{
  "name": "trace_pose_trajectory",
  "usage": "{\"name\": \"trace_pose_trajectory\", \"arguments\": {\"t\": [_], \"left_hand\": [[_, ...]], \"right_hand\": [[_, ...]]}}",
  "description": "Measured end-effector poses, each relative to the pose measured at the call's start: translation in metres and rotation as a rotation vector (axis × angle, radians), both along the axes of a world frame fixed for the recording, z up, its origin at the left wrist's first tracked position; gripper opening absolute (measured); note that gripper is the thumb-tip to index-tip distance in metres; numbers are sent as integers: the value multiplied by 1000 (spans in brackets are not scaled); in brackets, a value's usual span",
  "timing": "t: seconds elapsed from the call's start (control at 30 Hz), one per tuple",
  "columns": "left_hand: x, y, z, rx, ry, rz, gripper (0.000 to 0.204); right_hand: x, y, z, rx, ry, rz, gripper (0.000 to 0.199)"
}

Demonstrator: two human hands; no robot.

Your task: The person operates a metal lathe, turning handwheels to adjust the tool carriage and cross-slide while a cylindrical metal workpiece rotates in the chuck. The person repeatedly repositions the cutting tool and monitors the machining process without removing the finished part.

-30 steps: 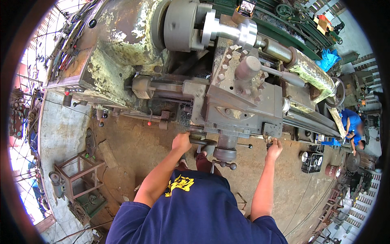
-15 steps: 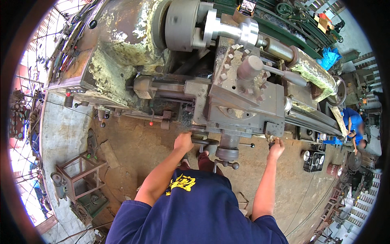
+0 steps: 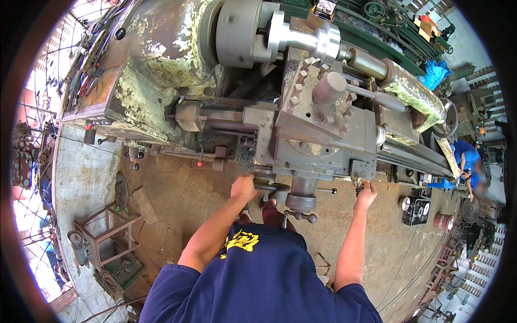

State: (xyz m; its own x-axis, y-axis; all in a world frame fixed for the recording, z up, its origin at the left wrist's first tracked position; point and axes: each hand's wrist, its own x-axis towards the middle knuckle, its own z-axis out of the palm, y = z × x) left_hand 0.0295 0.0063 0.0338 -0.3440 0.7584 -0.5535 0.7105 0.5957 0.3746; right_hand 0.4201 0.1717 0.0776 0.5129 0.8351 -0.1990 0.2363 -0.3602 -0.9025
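As the left hand (image 3: 244, 187) grasps the near wheel (image 3: 277, 187), even turning seems best; what the right hand (image 3: 366, 196) grips, I cannot tell.

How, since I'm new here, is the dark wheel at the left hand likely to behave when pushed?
The dark wheel will probably turn rather than tip, since it appears mounted on the machine. It looks like solid metal, so it should feel stiff. Its rim looks smooth, so the bare left hand might slip a little.
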Motion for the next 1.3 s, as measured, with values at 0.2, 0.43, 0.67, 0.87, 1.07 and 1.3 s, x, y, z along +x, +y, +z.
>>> {"name": "trace_pose_trajectory", "arguments": {"t": [0.2,0.43,0.67,0.87,1.07,1.3], "left_hand": [[-1,-2,1,45,-13,-21,40],[-1,1,7,56,-26,14,40],[4,1,0,90,6,22,41],[-23,-7,-18,182,-166,-111,48],[-49,-12,-37,261,-325,-131,40],[-50,-4,-42,70,-249,-229,33]], "right_hand": [[-10,-14,5,198,-114,-35,26],[-59,-117,-28,-120,450,182,62],[-51,-128,-82,-698,1341,557,92],[-53,-129,-79,-714,1359,634,104],[-60,-121,-68,-719,1312,667,98],[-82,-104,-9,-685,851,783,92]]}}
